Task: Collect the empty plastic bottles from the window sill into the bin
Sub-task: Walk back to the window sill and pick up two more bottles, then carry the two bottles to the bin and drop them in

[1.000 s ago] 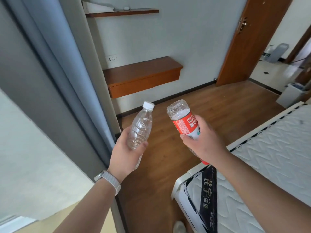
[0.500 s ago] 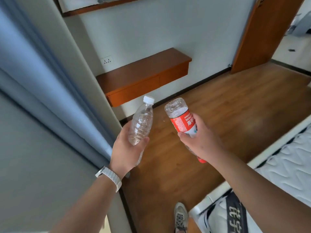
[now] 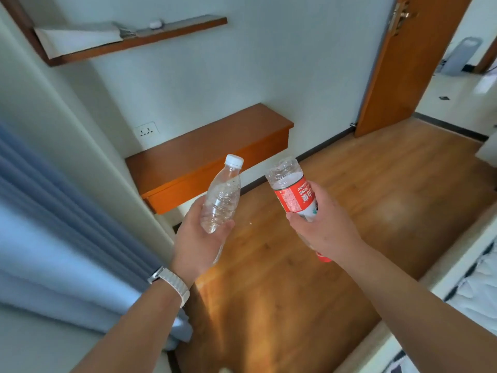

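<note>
While my left hand grips the clear, white-capped plastic bottle cap-up, my right hand clutches the red-labelled plastic bottle base-up; both axes tilt forward, side by side, no bin in view.

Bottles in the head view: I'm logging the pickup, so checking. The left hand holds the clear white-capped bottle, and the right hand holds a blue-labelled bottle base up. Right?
One slip: in the head view the right hand holds a red-labelled bottle base up, not a blue-labelled one. The left hand does hold the clear white-capped bottle.
</note>
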Motion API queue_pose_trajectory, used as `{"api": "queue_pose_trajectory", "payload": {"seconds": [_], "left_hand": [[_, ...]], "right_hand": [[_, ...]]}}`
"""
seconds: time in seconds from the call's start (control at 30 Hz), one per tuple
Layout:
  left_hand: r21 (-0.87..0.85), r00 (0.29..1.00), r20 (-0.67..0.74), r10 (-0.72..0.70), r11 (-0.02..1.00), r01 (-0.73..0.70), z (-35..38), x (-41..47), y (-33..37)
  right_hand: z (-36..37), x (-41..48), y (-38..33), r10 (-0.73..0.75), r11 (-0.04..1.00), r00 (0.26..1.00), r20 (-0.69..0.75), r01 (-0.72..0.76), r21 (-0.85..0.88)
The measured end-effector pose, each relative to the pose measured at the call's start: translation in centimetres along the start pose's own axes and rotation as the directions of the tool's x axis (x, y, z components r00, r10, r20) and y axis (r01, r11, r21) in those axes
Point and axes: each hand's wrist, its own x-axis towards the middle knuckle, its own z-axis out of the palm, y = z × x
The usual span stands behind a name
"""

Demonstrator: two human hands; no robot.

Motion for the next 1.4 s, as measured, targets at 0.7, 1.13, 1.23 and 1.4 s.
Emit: {"api": "queue_pose_trajectory", "payload": {"seconds": [0.7, 1.13, 1.23, 1.4], "left_hand": [[-0.139, 0.903, 0.377, 0.207, 0.976, -0.166, 9.9, 37.3, -1.0], [-0.14, 0.79, 0.573, 0.217, 0.976, -0.167, 23.9, 48.1, 4.0], [-0.121, 0.786, 0.575, 0.229, 0.973, -0.195, 28.6, 50.8, 6.3], [-0.094, 0.79, 0.575, 0.212, 0.977, -0.194, 36.5, 54.7, 12.8]], "right_hand": [[0.6, 27.9, 0.4, 0.214, 0.965, 0.919, -0.33, -0.252, -0.074], [-4.5, 38.6, 9.3, 0.314, 0.929, 0.844, -0.435, -0.368, -0.044], [-6.9, 42.7, 12.5, 0.323, 0.936, 0.84, -0.436, -0.353, 0.012], [-13.7, 49.0, 17.1, 0.343, 0.936, 0.846, -0.409, -0.342, 0.077]]}}
